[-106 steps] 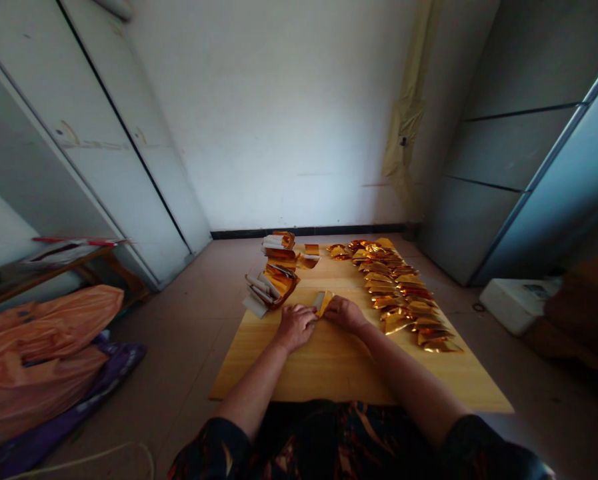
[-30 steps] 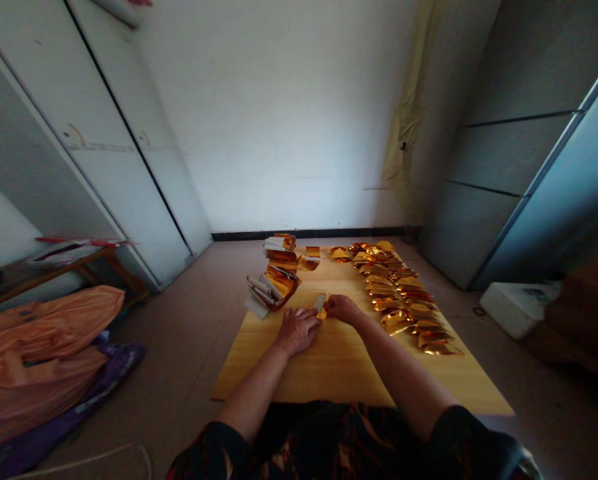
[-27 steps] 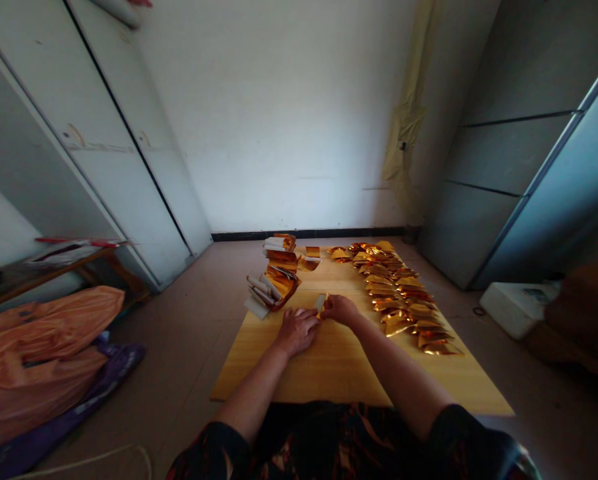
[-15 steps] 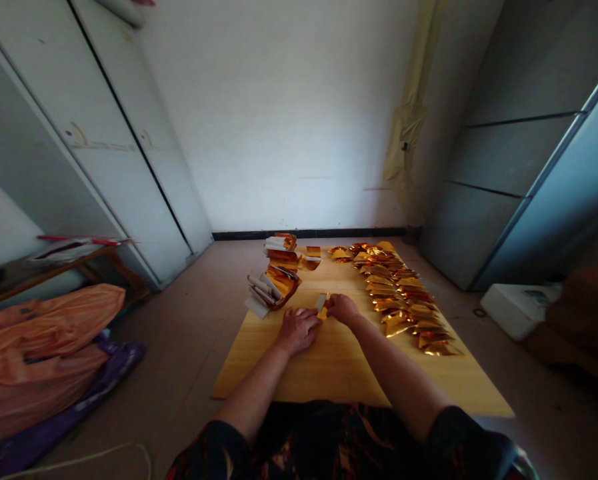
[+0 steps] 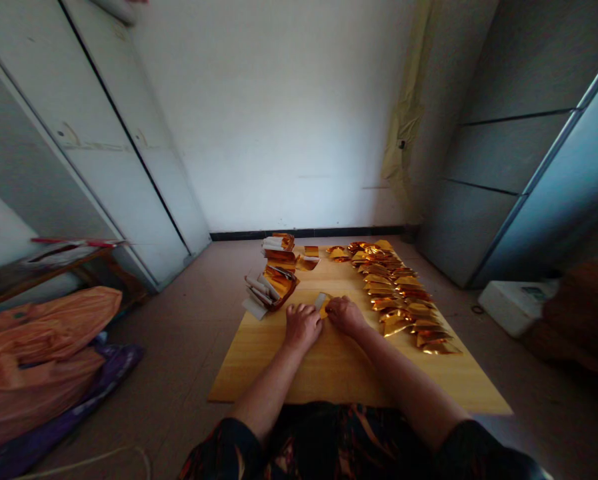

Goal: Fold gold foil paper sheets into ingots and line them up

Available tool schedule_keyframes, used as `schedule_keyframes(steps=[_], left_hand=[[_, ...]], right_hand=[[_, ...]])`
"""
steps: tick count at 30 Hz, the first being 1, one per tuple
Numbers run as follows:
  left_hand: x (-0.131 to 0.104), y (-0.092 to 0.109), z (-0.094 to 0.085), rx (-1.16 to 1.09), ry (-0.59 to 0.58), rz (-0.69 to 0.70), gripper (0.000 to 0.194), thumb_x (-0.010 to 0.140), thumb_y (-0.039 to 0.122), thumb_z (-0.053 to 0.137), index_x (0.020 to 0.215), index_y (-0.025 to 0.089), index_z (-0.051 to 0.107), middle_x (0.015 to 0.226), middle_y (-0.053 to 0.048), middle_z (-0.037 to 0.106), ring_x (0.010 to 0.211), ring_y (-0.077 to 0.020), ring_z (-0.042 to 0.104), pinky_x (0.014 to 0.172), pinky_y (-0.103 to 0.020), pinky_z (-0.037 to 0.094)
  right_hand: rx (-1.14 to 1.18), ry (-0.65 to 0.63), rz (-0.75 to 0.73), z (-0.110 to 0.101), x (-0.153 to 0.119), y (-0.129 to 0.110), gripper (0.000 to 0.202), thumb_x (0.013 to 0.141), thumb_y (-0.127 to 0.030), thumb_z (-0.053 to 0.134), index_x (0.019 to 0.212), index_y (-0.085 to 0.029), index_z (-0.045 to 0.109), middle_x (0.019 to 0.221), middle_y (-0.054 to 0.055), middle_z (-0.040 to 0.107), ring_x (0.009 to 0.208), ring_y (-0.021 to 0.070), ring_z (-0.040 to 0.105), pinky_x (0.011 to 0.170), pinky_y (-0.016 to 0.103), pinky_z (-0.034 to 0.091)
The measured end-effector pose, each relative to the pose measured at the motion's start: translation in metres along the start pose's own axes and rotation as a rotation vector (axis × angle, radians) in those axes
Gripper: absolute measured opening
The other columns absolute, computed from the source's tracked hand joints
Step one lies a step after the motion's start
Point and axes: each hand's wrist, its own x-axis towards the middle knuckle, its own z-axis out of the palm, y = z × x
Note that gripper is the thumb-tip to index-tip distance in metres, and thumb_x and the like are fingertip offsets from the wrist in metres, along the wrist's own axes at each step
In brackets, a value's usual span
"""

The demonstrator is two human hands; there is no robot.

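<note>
A small sheet of gold foil paper (image 5: pixel 323 302), partly grey-white and partly gold, lies on the wooden board between my hands. My left hand (image 5: pixel 303 328) rests at its left side, fingers bent and pressed down at its near edge. From the right, my right hand (image 5: pixel 347 315) pinches the paper's edge with curled fingers. Part of the sheet is hidden under the fingers. Left of it lies a fanned stack of foil sheets (image 5: pixel 281 285), gold and grey-white. On the right, folded gold foil pieces (image 5: pixel 396 293) stand in overlapping rows.
The wooden board (image 5: pixel 349 373) reaches from my lap toward the white wall. A second stack of sheets (image 5: pixel 279 244) and a few loose gold sheets (image 5: pixel 307 260) lie at its far left. Orange plastic bags (image 5: pixel 43 347) are on the left; a white box (image 5: pixel 511 307) is right.
My left hand has drawn up with its fingers more bent. My right hand has turned flatter and come down closer to the left, over the paper's edge. The view has shifted slightly.
</note>
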Motion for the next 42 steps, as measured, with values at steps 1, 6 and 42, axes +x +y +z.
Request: schedule_keyframes(steps=[1, 6, 42], left_hand=[[0.001, 0.001, 0.000, 0.020, 0.015, -0.015, 0.014, 0.083, 0.028, 0.054, 0.084, 0.022, 0.067, 0.097, -0.006, 0.066, 0.100, -0.0228, 0.051, 0.093, -0.045, 0.026], [0.004, -0.001, -0.003, 0.083, 0.012, -0.113, 0.021, 0.085, 0.028, 0.049, 0.086, 0.018, 0.068, 0.095, -0.009, 0.065, 0.097, -0.0232, 0.052, 0.088, -0.042, 0.029], [0.019, -0.008, -0.007, 0.079, -0.141, 0.060, 0.020, 0.079, 0.027, 0.053, 0.091, 0.017, 0.066, 0.092, -0.009, 0.067, 0.091, -0.0222, 0.059, 0.086, -0.035, 0.041]], right_hand=[[-0.042, -0.011, 0.015, -0.003, -0.004, -0.003, 0.024, 0.085, -0.019, 0.047, 0.094, -0.019, 0.069, 0.099, 0.007, 0.067, 0.095, 0.0179, 0.055, 0.083, 0.026, 0.038], [-0.084, -0.033, -0.008, -0.014, -0.016, -0.020, 0.025, 0.085, -0.021, 0.046, 0.091, -0.019, 0.070, 0.098, 0.010, 0.068, 0.097, 0.0222, 0.056, 0.081, 0.031, 0.039], [-0.415, -0.013, -0.306, -0.002, -0.012, -0.015, 0.023, 0.091, -0.015, 0.038, 0.094, -0.017, 0.061, 0.084, 0.010, 0.067, 0.078, 0.0200, 0.057, 0.082, 0.038, 0.035]])
